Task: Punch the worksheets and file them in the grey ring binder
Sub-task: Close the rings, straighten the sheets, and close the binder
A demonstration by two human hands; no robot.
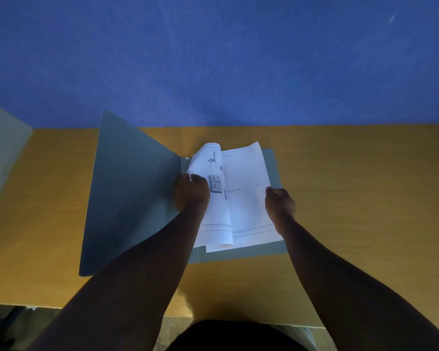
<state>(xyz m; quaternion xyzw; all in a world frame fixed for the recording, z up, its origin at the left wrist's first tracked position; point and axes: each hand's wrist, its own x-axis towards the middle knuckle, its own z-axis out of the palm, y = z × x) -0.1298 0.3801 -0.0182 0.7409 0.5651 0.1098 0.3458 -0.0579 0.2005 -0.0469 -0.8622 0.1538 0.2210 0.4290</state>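
Overhead, a matte blue wall (213, 59) rises behind the smooth yellow-brown bench (352, 198). On the bench lies the open grey binder (127, 193), thin and card-like, its left cover tilted up, its right half flat. White printed sheets (246, 198) lie on that right half, their left edge curled over near the binder's fold. The left hand (191, 193) pinches that curled edge; the right hand (280, 201), fingers closed, pinches the sheets' right edge.
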